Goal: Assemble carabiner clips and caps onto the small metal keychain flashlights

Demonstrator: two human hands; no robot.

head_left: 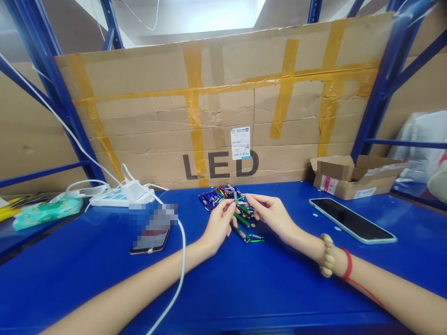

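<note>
My left hand (220,222) and my right hand (274,215) meet over the middle of the blue table, fingertips pinched. Between them they hold a small green carabiner clip (240,199), partly covered by the fingers. Just below, a green metal tube like a mini flashlight (240,232) lies on the table with a green carabiner (257,239) at its end. Another green tube (242,219) rests between the hands. Behind the fingers is a pile of small blue, red and green metal tubes with clips (213,197). A small round disc (253,225) lies close to the right hand.
A phone (352,221) lies at the right, before an open cardboard box (349,179). Another phone (151,239), partly blurred, lies at the left. A white cable (183,260) crosses my left forearm from a power strip (118,197). Large cardboard (157,125) stands behind.
</note>
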